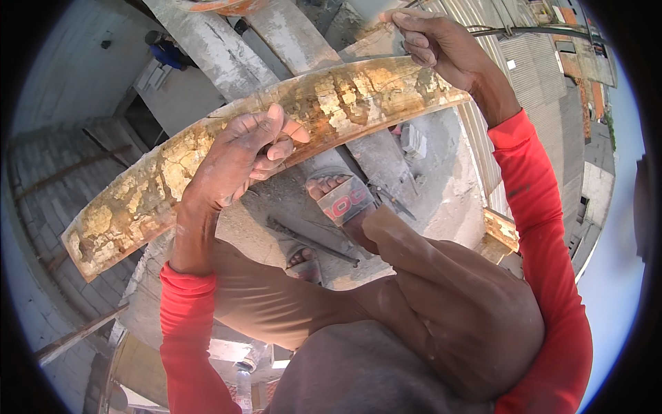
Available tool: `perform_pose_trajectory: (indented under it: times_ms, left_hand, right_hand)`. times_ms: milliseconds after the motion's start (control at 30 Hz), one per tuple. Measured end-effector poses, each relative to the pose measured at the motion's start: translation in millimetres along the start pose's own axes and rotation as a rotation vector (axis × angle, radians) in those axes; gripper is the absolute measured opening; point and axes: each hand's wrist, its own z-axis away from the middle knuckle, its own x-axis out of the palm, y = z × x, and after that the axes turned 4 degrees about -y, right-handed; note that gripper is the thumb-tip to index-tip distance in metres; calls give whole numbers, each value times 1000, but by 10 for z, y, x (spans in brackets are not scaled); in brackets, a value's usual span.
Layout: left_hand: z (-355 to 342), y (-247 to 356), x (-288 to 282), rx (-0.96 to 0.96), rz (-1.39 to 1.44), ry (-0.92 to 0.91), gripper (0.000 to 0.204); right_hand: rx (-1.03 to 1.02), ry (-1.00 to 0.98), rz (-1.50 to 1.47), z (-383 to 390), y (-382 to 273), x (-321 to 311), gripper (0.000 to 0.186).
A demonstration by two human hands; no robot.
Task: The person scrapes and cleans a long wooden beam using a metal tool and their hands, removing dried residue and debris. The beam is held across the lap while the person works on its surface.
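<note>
A long weathered plank [358,93], crusted with flaky yellowish material, stretches diagonally across the view, bowed by the lens. My left hand [245,155] is over its middle with fingers curled; what they hold, if anything, is hidden. My right hand [438,52] is raised at the plank's right end, fingers bent together on something I cannot make out. Beneath the plank lie grey, dusty boards [289,34]. My sandalled feet [338,193] are on rough concrete, near a dark metal bar [314,241].
A person in blue [165,52] is lower down at upper left, beside a walled space with a block floor [76,228]. Corrugated roofs [524,76] and buildings lie beyond the edge at right. A clear bottle [243,386] stands near the bottom.
</note>
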Motion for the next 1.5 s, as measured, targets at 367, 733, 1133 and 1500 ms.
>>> perform_pose_trajectory:
  times_ms: [367,733,1133,1500]
  left_hand:
    - [-205,-401,-280,-153,-108,-324,63]
    - [-160,-435,-474,-270,-196,-188,55]
    - [-271,-215,-1054,29,-584,325,63]
    - [-255,-240,-1158,75,-209,297,56]
  right_hand:
    - [218,-97,188,102,350,-269,31]
    - [287,8,-37,227,501,-317,24]
    - [341,-69,-132,686,537,-205,40]
    - [31,-67,-401,865,590,-6,30]
